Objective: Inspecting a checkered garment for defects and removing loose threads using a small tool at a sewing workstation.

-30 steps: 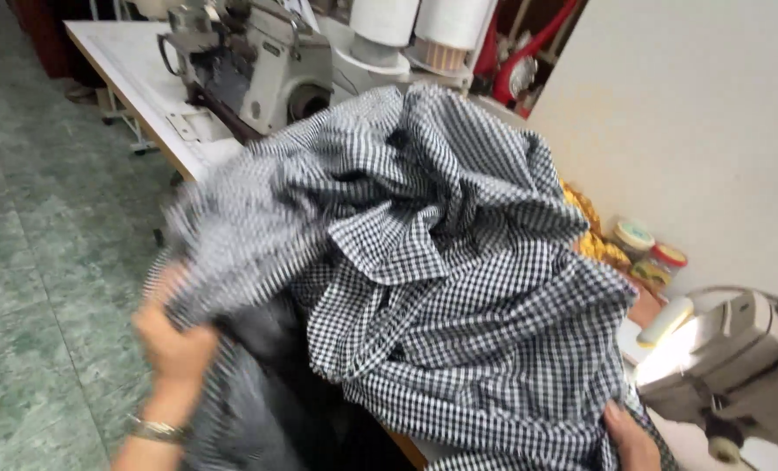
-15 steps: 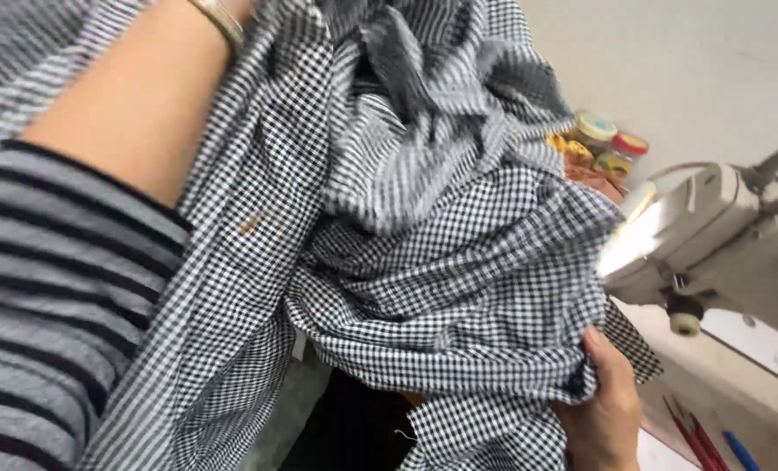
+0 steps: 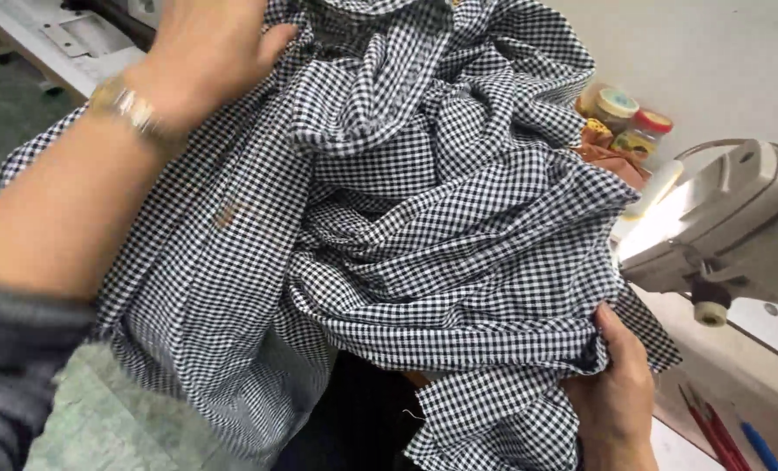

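A big bundle of black-and-white checked fabric fills the middle of the view, crumpled in folds. My left hand, with a metal watch at the wrist, rests on the upper left of the cloth, fingers pressed into it. My right hand is at the lower right, fingers closed around a bunched edge of the same fabric.
A white sewing machine with a lit lamp stands at the right. Small jars with coloured lids sit behind the cloth. Another machine table is at upper left. Red and blue pens lie at lower right. Green tiled floor below.
My left arm has swung up and across the cloth to its top left. The bundle has shifted, and my right hand keeps its hold on the lower edge.
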